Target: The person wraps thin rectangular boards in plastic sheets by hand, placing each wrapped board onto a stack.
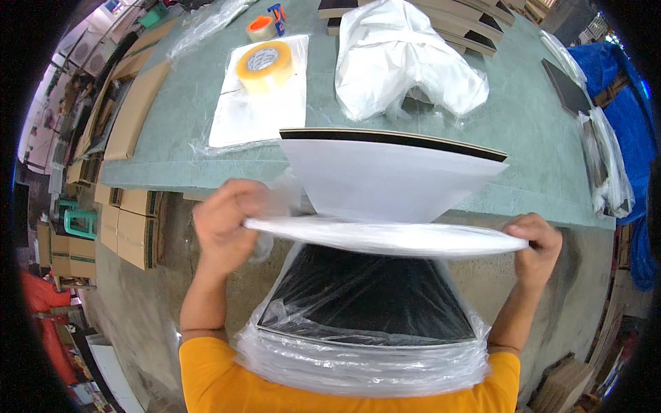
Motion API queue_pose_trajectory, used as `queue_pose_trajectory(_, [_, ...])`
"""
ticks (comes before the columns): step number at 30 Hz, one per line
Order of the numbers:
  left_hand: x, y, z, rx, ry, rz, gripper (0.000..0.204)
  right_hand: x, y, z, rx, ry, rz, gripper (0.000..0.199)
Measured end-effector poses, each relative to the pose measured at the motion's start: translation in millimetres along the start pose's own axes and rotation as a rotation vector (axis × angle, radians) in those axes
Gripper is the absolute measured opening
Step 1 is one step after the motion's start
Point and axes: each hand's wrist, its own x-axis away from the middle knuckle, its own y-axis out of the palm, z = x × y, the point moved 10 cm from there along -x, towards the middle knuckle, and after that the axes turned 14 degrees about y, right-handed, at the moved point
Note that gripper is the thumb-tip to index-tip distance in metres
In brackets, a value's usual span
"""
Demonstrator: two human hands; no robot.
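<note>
A white, plastic-looking sheet or bundle [385, 237], seen nearly edge-on and slightly blurred, stretches between both hands. My left hand [231, 217], smeared by motion, has its fingers curled at one end, with a wisp of clear plastic beside it. At the other end, my right hand [536, 239] is closed around the tip. Just beyond it, a white-faced board [392, 180] with a dark layer along its top stands at the table's near edge; its lower part is hidden. Nearest my body are black panels in clear plastic [365, 292], apparently stacked.
The green table [172, 148] holds a tape roll [265, 63] on white flat packets [234, 120], a smaller roll [260, 29], a blue-and-orange tool [277, 19], a white plastic bundle [406, 58] and stacked boards [458, 26]. Cartons [131, 230] and a green stool [80, 223] stand left.
</note>
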Motion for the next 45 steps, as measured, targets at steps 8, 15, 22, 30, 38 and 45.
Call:
queue_pose_trajectory(8, [41.6, 33.1, -35.8, 1.109, -0.634, -0.014, 0.038, 15.9, 34.7, 50.0, -0.698, 0.392, -0.311, 0.026])
queue_pose_trajectory(15, [215.6, 157.0, -99.4, 1.427, -1.124, -0.371, 0.056, 65.2, 122.0, 211.0, -0.615, 0.988, -0.5, 0.016])
queue_pose_trajectory(22, [221.2, 215.7, -141.4, 0.958, -1.185, -0.191, 0.042, 75.8, 132.7, 376.7, 0.103, 0.936, 0.156, 0.016])
queue_pose_trajectory(30, [62.8, 66.5, -15.3, 0.81, -0.362, -0.6, 0.021, 29.5, 52.5, 103.8, 0.044, 0.611, -0.262, 0.019])
queue_pose_trajectory(38, [152.9, 227.3, -23.1, 0.881, -0.49, -0.954, 0.026, 71.9, 201.0, 134.1, 0.061, 0.415, -1.071, 0.046])
queue_pose_trajectory(45, [50.4, 231.7, -2.6, 0.939, -0.418, -0.642, 0.032, 36.0, 219.0, 105.7, 0.396, 0.396, -1.128, 0.061])
